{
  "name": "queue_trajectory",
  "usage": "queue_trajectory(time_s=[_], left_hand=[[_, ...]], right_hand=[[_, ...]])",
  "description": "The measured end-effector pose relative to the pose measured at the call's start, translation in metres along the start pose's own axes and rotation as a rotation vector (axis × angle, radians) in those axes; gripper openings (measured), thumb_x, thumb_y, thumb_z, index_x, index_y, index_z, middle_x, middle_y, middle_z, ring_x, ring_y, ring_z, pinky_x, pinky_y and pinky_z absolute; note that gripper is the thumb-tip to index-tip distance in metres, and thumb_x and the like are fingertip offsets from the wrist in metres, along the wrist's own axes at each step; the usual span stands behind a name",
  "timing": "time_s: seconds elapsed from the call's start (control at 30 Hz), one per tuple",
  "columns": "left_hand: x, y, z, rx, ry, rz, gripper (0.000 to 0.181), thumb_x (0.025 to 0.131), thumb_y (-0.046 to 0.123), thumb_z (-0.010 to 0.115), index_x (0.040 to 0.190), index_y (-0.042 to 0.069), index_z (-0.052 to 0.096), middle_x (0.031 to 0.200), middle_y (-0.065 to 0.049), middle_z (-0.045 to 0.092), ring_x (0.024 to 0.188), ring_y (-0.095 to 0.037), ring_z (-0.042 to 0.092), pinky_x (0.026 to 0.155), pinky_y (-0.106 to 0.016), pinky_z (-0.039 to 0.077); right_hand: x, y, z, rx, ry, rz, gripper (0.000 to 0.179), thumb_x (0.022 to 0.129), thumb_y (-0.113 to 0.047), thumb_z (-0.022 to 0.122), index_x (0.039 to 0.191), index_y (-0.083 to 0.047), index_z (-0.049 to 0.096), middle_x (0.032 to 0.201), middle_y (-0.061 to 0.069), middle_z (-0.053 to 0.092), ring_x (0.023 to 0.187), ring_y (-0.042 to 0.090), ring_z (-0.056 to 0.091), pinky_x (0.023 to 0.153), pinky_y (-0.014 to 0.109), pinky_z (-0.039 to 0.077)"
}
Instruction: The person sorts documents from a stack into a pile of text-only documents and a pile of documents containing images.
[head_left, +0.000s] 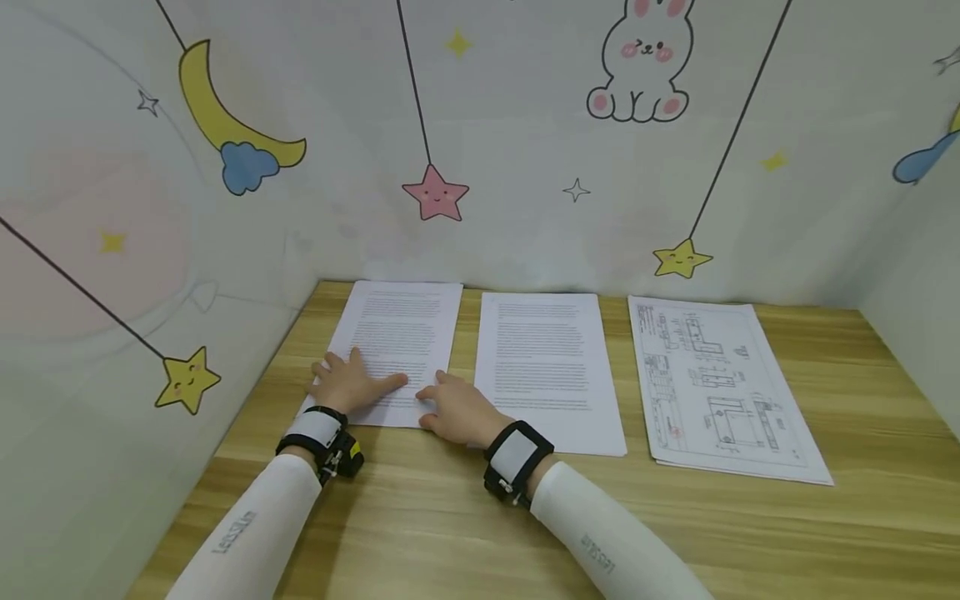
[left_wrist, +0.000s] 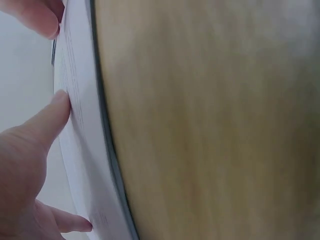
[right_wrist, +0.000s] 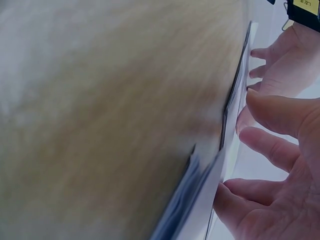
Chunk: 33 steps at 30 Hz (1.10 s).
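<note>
Spread over the lower half of the left printed-text sheets (head_left: 401, 329) lies my left hand (head_left: 347, 385), its fingers at the left edge and its thumb pointing right across the text. My right hand (head_left: 461, 410) is at those sheets' lower right corner, fingers extended loosely to the left. Its palm side also overlaps the lower left corner of the middle printed-text sheets (head_left: 536, 350). In the left wrist view, the thumb and a finger of the left hand (left_wrist: 27, 160) touch the paper (left_wrist: 85, 115). Slightly lifted sheet edges (right_wrist: 187, 200) show beside the right hand (right_wrist: 285, 165) in the right wrist view.
A stack of technical drawings (head_left: 723, 392) lies on the right of the wooden table (head_left: 450, 525), its bottom edges slightly uneven. A white wall with cartoon decorations (head_left: 525, 167) rises directly behind the papers, and another wall (head_left: 82, 400) borders the table's left side.
</note>
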<state>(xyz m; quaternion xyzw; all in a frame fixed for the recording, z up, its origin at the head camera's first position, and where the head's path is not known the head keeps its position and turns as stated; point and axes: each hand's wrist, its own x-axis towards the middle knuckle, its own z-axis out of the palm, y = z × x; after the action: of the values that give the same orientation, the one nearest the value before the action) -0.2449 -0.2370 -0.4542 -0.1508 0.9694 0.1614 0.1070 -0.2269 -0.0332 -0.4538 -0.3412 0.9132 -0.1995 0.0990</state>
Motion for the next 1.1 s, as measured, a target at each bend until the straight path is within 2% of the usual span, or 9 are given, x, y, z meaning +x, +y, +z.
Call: queue_trajectory(time_s=[0.17, 0.43, 0.83, 0.93, 1.1], left_hand=[[-0.002, 0.002, 0.000, -0.017, -0.017, 0.003, 0.118, 0.080, 0.071, 0.063, 0.155, -0.005, 0.014, 0.152, -0.046, 0.008, 0.140, -0.068, 0.009, 0.108, -0.079, 0.019], [-0.002, 0.001, 0.003, -0.060, -0.001, 0.016, 0.116, 0.081, 0.068, 0.065, 0.155, -0.005, 0.012, 0.153, -0.045, 0.007, 0.141, -0.066, 0.008, 0.108, -0.079, 0.015], [-0.002, 0.009, -0.001, -0.101, 0.006, 0.032, 0.117, 0.083, 0.060, 0.068, 0.156, -0.005, 0.004, 0.155, -0.045, 0.004, 0.142, -0.066, 0.006, 0.110, -0.079, 0.014], [-0.002, 0.012, -0.002, -0.127, 0.021, 0.042, 0.118, 0.083, 0.056, 0.072, 0.156, -0.004, 0.002, 0.156, -0.044, 0.003, 0.143, -0.065, 0.010, 0.110, -0.078, 0.018], [-0.005, 0.013, -0.003, -0.153, 0.044, 0.020, 0.123, 0.080, 0.050, 0.077, 0.156, -0.003, -0.003, 0.155, -0.044, 0.009, 0.141, -0.062, 0.023, 0.109, -0.074, 0.026]], right_hand=[[-0.001, 0.000, -0.001, -0.017, -0.004, -0.010, 0.040, 0.095, -0.029, 0.066, 0.131, -0.011, 0.065, 0.147, 0.023, 0.050, 0.139, 0.036, 0.047, 0.113, 0.045, 0.042], [0.000, 0.000, 0.000, -0.063, -0.001, -0.024, 0.041, 0.093, -0.030, 0.068, 0.129, -0.012, 0.067, 0.144, 0.024, 0.053, 0.137, 0.035, 0.050, 0.111, 0.043, 0.044], [0.000, 0.002, -0.001, -0.059, 0.009, -0.020, 0.042, 0.091, -0.030, 0.070, 0.129, -0.012, 0.067, 0.139, 0.022, 0.057, 0.133, 0.033, 0.053, 0.111, 0.040, 0.044], [0.001, 0.002, 0.000, -0.064, 0.013, -0.016, 0.042, 0.090, -0.029, 0.071, 0.129, -0.012, 0.067, 0.138, 0.021, 0.058, 0.133, 0.032, 0.054, 0.110, 0.040, 0.045], [0.002, -0.001, 0.002, -0.034, -0.008, -0.005, 0.042, 0.091, -0.028, 0.071, 0.130, -0.012, 0.066, 0.144, 0.022, 0.053, 0.138, 0.033, 0.049, 0.113, 0.041, 0.042]])
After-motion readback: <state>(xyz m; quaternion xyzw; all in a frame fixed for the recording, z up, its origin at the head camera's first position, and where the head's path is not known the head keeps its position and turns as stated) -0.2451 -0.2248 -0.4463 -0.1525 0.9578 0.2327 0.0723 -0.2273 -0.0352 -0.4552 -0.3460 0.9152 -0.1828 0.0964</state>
